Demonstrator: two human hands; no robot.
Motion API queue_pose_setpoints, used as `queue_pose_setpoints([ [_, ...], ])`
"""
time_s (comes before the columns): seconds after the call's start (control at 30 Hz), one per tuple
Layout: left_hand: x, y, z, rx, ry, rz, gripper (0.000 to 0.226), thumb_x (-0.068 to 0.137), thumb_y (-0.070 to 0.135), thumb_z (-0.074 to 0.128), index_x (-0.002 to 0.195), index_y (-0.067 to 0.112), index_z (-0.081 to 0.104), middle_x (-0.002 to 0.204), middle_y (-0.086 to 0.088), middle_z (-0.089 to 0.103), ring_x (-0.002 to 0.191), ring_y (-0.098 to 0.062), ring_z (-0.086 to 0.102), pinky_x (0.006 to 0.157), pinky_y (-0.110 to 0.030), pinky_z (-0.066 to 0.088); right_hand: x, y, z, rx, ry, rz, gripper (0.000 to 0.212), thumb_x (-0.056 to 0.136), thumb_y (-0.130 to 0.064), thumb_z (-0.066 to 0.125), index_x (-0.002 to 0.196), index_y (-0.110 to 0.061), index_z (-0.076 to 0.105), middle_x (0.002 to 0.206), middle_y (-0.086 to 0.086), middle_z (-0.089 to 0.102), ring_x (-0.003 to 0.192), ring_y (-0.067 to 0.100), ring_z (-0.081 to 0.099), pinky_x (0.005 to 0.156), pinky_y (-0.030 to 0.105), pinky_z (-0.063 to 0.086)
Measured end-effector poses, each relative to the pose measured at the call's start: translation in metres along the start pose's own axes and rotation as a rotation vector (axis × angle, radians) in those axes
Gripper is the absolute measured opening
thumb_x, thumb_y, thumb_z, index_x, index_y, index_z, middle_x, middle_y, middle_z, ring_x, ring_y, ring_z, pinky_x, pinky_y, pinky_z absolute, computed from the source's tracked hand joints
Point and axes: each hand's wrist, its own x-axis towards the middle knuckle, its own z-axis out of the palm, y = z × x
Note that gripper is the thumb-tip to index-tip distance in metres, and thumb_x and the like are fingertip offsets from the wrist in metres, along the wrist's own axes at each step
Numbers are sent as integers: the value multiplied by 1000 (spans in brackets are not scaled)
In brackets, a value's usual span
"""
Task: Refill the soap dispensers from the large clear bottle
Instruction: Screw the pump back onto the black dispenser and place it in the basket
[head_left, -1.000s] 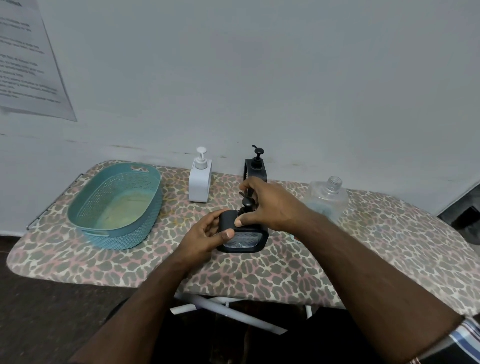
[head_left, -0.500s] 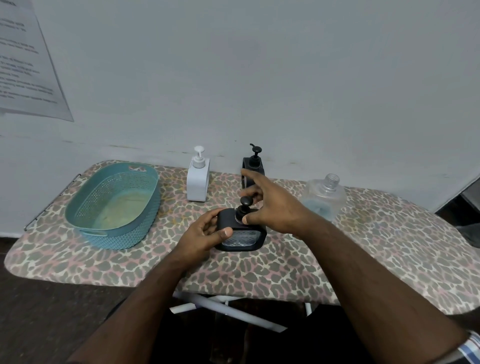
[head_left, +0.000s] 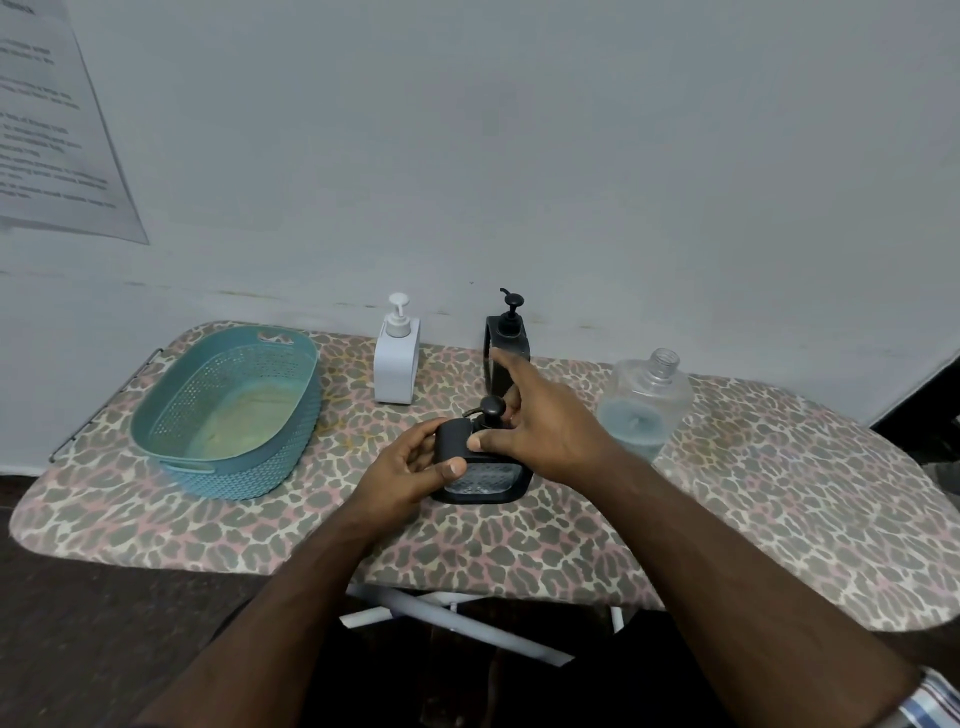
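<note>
From the head view, the near black dispenser (head_left: 483, 470) stands mid-board, left hand (head_left: 410, 470) wrapped round its rigid, probably smooth body while the right hand (head_left: 540, 423) pinches the pump collar (head_left: 488, 415), the sensible place to twist; the clear bottle (head_left: 641, 410), uncapped, stands right

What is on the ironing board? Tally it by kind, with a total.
Black soap dispensers: 2, near one held by both hands, far one at the wall
White soap dispenser: 1
Clear bottle: 1, cap off
Teal basket: 1
Total: 5
</note>
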Motion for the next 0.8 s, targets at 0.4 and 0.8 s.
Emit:
queue_pose_setpoints([
  [0.4, -1, 2, 1, 0, 13, -21, 59, 79, 23, 78, 135, 26, 57, 130, -3, 69, 121, -16, 67, 96, -31, 57, 2, -3, -4, 30, -93, 22, 105, 85, -17, 80, 160, -40, 11, 117, -4, 60, 92, 6, 62, 77, 24, 49],
  [0.8, -4, 5, 4, -20, 12, 3, 50, 85, 14, 79, 130, 27, 60, 125, -3, 72, 117, -17, 69, 91, -28, 57, -2, 2, 15, 107, 98, 65, 113, 73, -33, 90, 158, -35, 16, 103, -10, 57, 93, 10, 59, 77, 25, 46],
])
